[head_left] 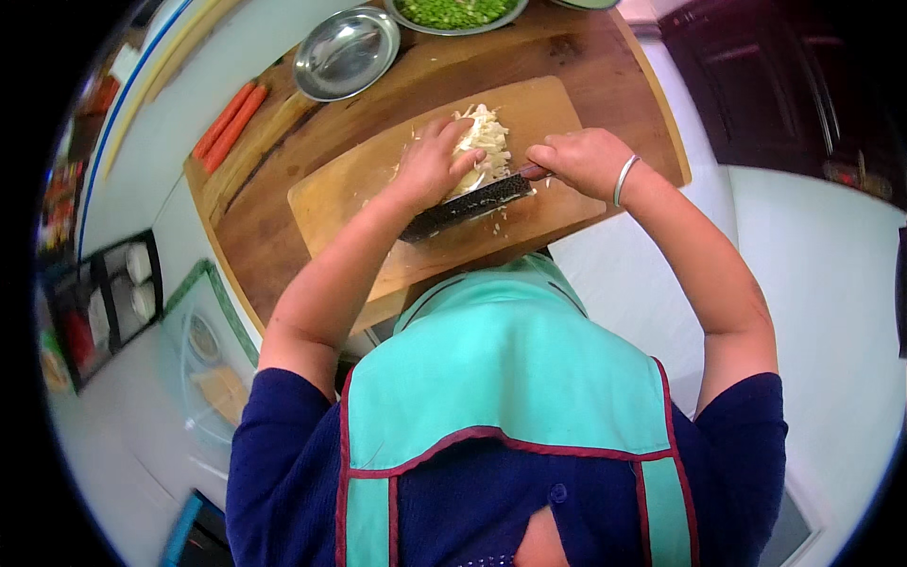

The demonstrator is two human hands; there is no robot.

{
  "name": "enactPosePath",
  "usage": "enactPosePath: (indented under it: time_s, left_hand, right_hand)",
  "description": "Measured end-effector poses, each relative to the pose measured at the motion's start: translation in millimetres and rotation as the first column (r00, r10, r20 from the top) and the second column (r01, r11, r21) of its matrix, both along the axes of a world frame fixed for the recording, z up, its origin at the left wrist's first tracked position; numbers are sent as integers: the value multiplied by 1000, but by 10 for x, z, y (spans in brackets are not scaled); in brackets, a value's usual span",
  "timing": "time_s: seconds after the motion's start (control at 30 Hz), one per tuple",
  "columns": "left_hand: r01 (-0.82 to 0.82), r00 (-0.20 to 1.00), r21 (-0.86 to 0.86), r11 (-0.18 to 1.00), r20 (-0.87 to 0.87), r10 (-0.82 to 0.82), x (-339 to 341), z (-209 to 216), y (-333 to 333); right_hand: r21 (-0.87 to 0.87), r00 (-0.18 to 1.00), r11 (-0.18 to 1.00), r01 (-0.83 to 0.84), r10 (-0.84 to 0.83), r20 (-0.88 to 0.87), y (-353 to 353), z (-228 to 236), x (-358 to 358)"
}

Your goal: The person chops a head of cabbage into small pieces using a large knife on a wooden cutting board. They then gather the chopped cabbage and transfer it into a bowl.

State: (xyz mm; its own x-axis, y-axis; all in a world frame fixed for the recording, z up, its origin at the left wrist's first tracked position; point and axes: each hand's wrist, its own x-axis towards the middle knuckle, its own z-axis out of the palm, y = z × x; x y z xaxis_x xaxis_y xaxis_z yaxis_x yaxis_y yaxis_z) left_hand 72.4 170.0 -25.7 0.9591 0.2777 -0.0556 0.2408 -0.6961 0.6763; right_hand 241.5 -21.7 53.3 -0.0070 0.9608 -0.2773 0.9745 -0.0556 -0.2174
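A heap of chopped pale vegetable (485, 146), possibly cabbage, lies on a wooden cutting board (340, 203). My left hand (435, 163) is curled over the heap's left side, thumb apart from the fingers, holding it in place. In my right hand (583, 163) is the handle of a cleaver (470, 205), gripped with the fingers wrapped round it. The broad dark blade lies along the near side of the heap, close to my left thumb. Small pale bits stick to the board around the blade. My left fingertips are partly lost among the shreds.
Beyond the board on the wooden table (255, 180) stands a steel bowl (347, 54). Carrots (230, 125) lie at the table's left edge. At the back is a bowl of chopped greens (455, 11). A dark rack (109, 302) is at the left.
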Motion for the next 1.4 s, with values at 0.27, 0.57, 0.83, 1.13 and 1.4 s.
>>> enactPosePath:
  time_s: [0.27,0.57,0.83,1.13,1.4]
  left_hand:
    - [-586,809,-55,808,7,587,-321,-122,-507]
    - [-516,850,-149,843,-211,483,-302,199,-238]
    - [-441,890,-78,894,90,447,-691,167,34]
    - [-186,977,102,977,-83,195,-1483,300,-987]
    - [-334,935,261,906,-29,353,-1475,29,-1223]
  right_hand:
    - [188,901,881,-433,416,125,492,-95,830]
    - [336,958,904,-263,286,-19,-246,177,1060]
    - [426,865,771,473,-315,-390,-953,155,717]
    - [67,537,762,644,-388,-749,-670,-348,165]
    - [-90,388,847,524,-331,-860,-183,-329,-100]
